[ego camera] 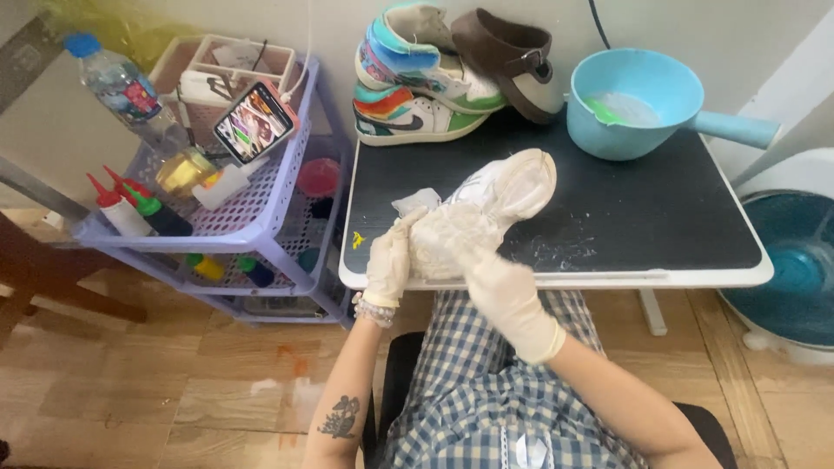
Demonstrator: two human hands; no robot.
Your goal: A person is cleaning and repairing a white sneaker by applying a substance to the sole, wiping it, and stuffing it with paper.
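Gloves cover both of our hands, and between them we hold a white shoe (pixel 486 204) over the near edge of the dark worktop (pixel 660 217). Our left hand (pixel 388 260) is clasped around the heel end of the shoe from the left side, a beaded bracelet (pixel 373 310) showing at its wrist. Our right hand (pixel 504 291) is closed over a pale cloth (pixel 443 239) and presses it against the side of the shoe, so the cloth lies between the glove and the shoe. The toe of the shoe points away from us, up and to the right, and whitish smears (pixel 565 252) mark the worktop just beside it. A small yellow scrap (pixel 357 239) lies near the worktop's left edge. Farther back, a light blue scoop (pixel 638 104) with a long handle sits at the right rear, holding some liquid. Beside it at the rear stand a pair of multicoloured sneakers (pixel 417 82), stacked one on the other, with a brown shoe (pixel 512 61) leaning against them. Left of the worktop stands a lilac plastic rack (pixel 287 200) carrying a phone (pixel 254 122) with a lit screen, a water bottle (pixel 122 91), and squeeze bottles (pixel 130 204) with red tips. On the floor at the right sits a teal fan (pixel 795 260).
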